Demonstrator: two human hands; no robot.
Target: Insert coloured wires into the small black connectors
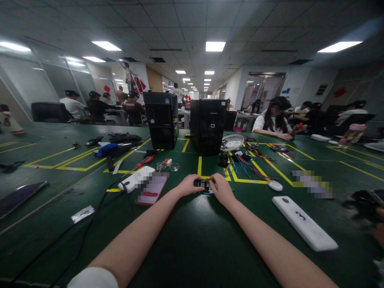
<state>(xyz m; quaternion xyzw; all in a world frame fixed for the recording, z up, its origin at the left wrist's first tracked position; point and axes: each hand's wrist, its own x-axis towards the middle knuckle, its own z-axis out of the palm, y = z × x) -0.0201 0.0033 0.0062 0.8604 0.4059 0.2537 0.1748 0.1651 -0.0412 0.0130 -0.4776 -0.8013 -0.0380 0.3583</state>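
Observation:
My left hand (189,185) and my right hand (221,189) meet in the middle of the green table. Between them is a small black part (204,185) with lighter patches, its kind too small to make out. Fingers of both hands are closed on its two sides. Some coloured wire seems to show at its edge. Just beyond my hands stand two black computer towers (208,130). Coloured wires (243,166) with black connectors lie to the right of my right hand. A phone (153,188) lies left of my left hand.
Left of centre are a white power bank (138,178), glasses (172,166), a red screwdriver (145,161) and a black cable (129,200). On the right lie a white bar marked 3 (304,222), a white oval piece (275,185) and a white basket (233,142). A person (274,118) sits across.

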